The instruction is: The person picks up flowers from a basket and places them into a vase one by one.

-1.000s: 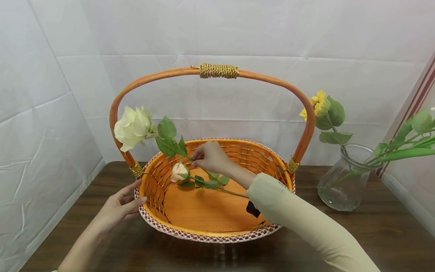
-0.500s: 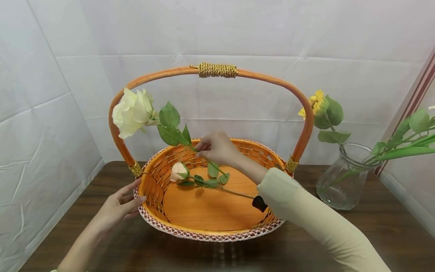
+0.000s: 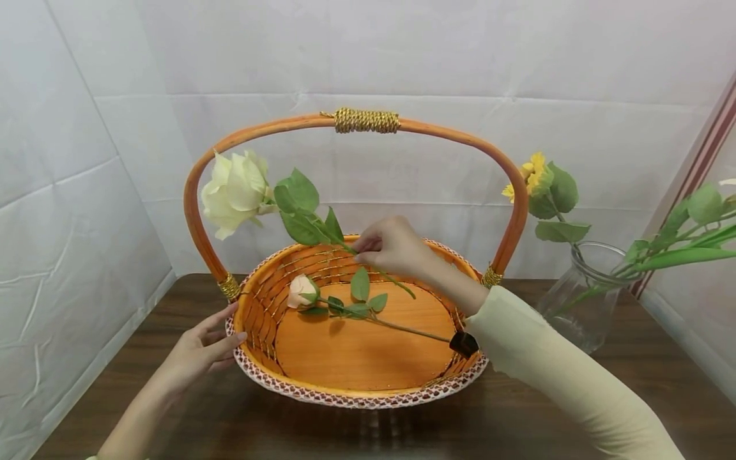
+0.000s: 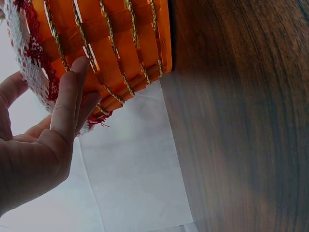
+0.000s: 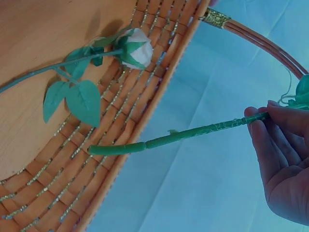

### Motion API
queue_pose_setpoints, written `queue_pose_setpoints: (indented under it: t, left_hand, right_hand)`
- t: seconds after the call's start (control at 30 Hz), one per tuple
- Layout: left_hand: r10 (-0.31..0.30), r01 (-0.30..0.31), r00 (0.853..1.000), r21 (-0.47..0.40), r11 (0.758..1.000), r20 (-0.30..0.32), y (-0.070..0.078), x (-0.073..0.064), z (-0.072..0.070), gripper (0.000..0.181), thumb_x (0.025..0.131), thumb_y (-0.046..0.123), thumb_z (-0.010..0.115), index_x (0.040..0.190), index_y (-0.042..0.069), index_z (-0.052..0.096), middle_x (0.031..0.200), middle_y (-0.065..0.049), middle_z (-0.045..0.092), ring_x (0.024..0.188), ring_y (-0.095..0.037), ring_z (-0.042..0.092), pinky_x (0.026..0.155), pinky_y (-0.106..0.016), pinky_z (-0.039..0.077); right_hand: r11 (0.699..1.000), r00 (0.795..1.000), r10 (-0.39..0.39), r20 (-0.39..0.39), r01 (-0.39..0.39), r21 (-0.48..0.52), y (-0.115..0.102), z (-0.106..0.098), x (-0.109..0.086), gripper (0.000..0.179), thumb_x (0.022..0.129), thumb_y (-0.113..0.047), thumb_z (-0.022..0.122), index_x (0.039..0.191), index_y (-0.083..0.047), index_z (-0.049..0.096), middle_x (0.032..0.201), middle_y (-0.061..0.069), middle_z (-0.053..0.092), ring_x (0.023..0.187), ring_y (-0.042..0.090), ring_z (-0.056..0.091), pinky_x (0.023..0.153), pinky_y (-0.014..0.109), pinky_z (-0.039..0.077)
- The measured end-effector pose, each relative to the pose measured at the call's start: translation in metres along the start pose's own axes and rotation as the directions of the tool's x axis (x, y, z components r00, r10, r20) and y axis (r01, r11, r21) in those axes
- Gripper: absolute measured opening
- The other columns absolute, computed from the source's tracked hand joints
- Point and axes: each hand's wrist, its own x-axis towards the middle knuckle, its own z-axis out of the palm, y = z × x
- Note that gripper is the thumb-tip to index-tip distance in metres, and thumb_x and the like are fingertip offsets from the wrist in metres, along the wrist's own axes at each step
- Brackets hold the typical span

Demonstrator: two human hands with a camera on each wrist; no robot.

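Observation:
My right hand (image 3: 398, 250) pinches the green stem of a white rose (image 3: 234, 191) between thumb and fingertips, over the back of the orange woven basket (image 3: 368, 397). The bloom points left, by the basket's handle; the cut stem end (image 5: 99, 150) slants down to the right over the basket in the head view. Inside the basket lies a peach rose (image 3: 301, 292) with its stem pointing right. My left hand (image 3: 198, 345) holds the basket's left rim, thumb over the edge and fingers (image 4: 65, 104) along the outer weave.
The basket's tall arched handle (image 3: 366, 120) has gold cord at its top. At the right stands a glass vase (image 3: 581, 310) with a yellow flower (image 3: 535, 174) and green leafy stems. A brown wooden table (image 3: 172, 421) lies beneath, a white sheet (image 3: 368, 57) behind.
My right hand has moved right with the white rose, whose bloom rose and then shifted right. More of its stem end now shows. The left hand stays at the rim.

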Motion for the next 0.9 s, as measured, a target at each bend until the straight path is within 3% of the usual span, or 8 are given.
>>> queue_pose_setpoints:
  t: [0.37, 0.9]
  left_hand:
    - [-0.010, 0.010, 1.000, 0.003, 1.000, -0.010, -0.001, -0.002, -0.001, 0.070, 0.091, 0.027, 0.056, 0.146, 0.010, 0.017, 0.130, -0.040, 0.035, 0.094, -0.023, 0.061, 0.084, -0.038, 0.051]
    - [-0.004, 0.004, 1.000, -0.004, 1.000, -0.007, -0.001, -0.004, -0.001, 0.070, 0.092, 0.027, 0.056, 0.147, 0.011, 0.016, 0.131, -0.040, 0.033, 0.095, -0.024, 0.061, 0.084, -0.038, 0.051]
  right_hand:
    - [1.000, 0.998, 0.001, -0.058, 0.000, 0.008, 0.001, -0.021, -0.024, 0.011, 0.079, -0.002, 0.069, 0.090, 0.000, 0.072, 0.084, 0.011, 0.069, 0.076, 0.017, 0.066, 0.068, 0.024, 0.055]
    - [0.991, 0.990, 0.128, -0.056, -0.126, 0.046, 0.010, -0.057, -0.055, 0.014, 0.080, -0.003, 0.068, 0.094, 0.000, 0.071, 0.090, 0.011, 0.069, 0.083, 0.019, 0.066, 0.071, 0.030, 0.056]
